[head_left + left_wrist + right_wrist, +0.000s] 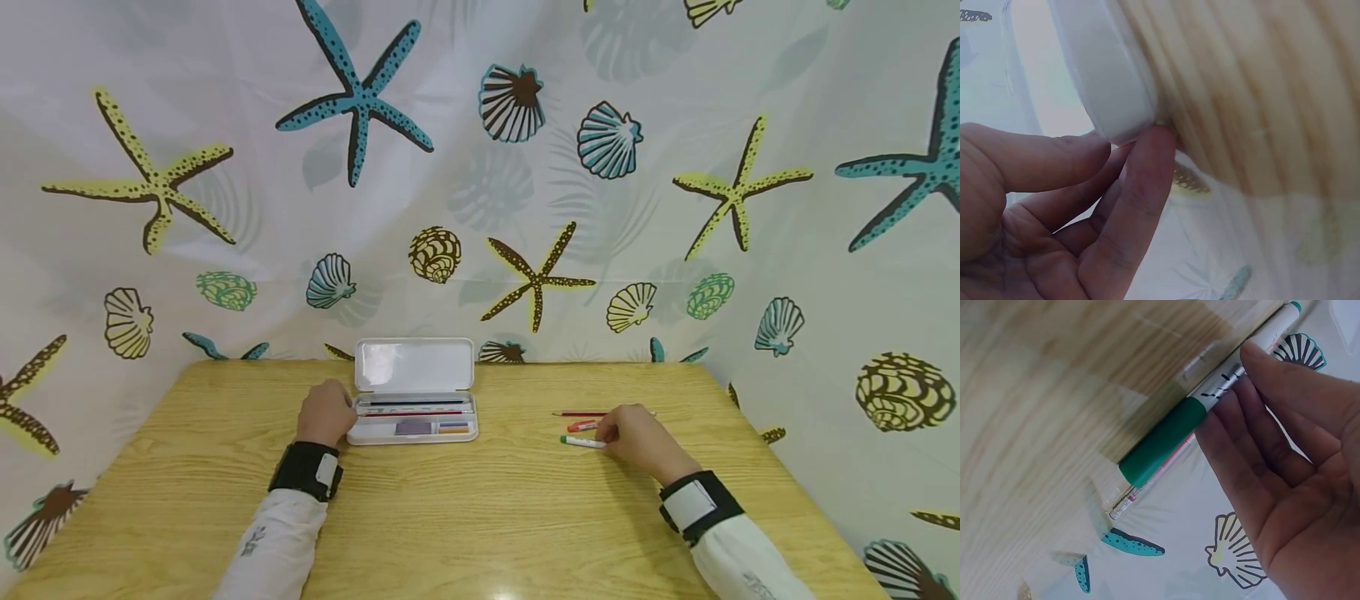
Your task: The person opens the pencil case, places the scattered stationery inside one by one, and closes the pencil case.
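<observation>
An open white pencil case lies toward the back of the table, its lid raised. My left hand grips its left end, the thumb on one side and a finger on the other. Inside are a dark pencil, a red pencil, a purple-grey block and small blue and orange pieces. Over on the right, my right hand pinches a white marker with green ends, low at the tabletop. Beside it lie a red marker and another red pencil, partly hidden behind the hand.
The wooden table reaches back to a white curtain printed with starfish and shells. More of this cloth hangs along both sides. Each wrist wears a black band over a white sleeve.
</observation>
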`<state>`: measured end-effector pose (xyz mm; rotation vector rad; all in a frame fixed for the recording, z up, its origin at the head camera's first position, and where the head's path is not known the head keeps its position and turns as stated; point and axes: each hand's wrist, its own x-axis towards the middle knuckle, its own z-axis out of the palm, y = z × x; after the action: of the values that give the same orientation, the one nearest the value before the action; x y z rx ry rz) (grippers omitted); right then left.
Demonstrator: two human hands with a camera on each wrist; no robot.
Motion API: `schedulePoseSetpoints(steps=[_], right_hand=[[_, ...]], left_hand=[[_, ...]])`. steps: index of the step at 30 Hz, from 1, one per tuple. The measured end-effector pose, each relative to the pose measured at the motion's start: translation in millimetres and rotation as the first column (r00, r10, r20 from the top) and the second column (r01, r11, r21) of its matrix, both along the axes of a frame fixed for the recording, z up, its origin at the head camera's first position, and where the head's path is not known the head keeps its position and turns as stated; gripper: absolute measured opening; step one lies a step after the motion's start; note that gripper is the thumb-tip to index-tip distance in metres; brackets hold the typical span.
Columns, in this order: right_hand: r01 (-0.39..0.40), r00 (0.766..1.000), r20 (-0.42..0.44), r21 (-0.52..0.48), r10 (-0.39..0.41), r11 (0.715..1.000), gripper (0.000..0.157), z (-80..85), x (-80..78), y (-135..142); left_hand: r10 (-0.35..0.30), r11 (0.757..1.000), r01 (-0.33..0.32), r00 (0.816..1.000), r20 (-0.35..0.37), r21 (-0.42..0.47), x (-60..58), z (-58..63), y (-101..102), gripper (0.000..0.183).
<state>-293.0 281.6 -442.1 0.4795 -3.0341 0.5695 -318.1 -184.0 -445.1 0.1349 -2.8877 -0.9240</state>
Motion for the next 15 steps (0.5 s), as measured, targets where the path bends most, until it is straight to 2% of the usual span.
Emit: schedulePoseSetpoints(steps=[9, 15], right_hand=[[-0.048, 0.999, -0.013, 0.006, 0.048, 0.999, 0.017, -2.2, 0.1, -0.8], [-0.063, 0.998, -0.002, 0.006, 0.063, 0.998, 0.021, 0.8, 2.8, -1.6]], left_hand=[[-0.007, 1.000, 0.007, 1.000, -0.021, -0.003, -0.7, -0.9, -0.3, 0.029], [-0.003, 1.000, 0.003, 1.000, -0.004, 0.001, -1.2, -1.3, -0.5, 0.029]])
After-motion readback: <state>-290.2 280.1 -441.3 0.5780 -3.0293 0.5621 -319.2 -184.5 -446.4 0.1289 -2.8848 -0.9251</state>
